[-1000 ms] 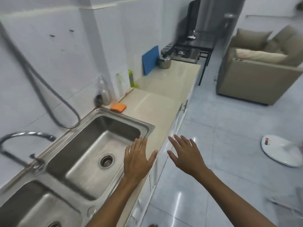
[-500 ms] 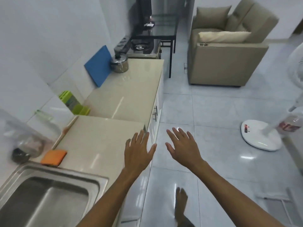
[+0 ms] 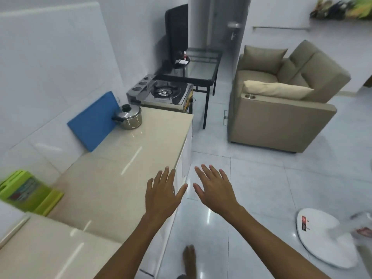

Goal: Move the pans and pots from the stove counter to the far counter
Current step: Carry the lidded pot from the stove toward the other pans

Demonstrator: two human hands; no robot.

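A steel pot (image 3: pixel 130 117) with a lid and black knob stands at the far end of the beige counter (image 3: pixel 128 158), beside a blue cutting board (image 3: pixel 94 121) that leans on the wall. Just past the counter's end is a single-burner gas stove (image 3: pixel 165 93), with nothing on the burner. My left hand (image 3: pixel 162 195) hovers over the counter's front edge, fingers spread, holding nothing. My right hand (image 3: pixel 214 189) is beside it over the floor, also spread and holding nothing. Both hands are well short of the pot.
A green knife holder (image 3: pixel 26 190) stands at the wall on the near left. Beyond the stove is a black glass table (image 3: pixel 201 67) with a monitor. A beige armchair (image 3: pixel 281 105) sits across the tiled aisle. A white fan base (image 3: pixel 324 236) lies on the floor at right.
The view has moved forward along the counter: the sink and orange sponge have dropped out of sight, and the pot and stove are nearer. Both hands stay spread in front of me.
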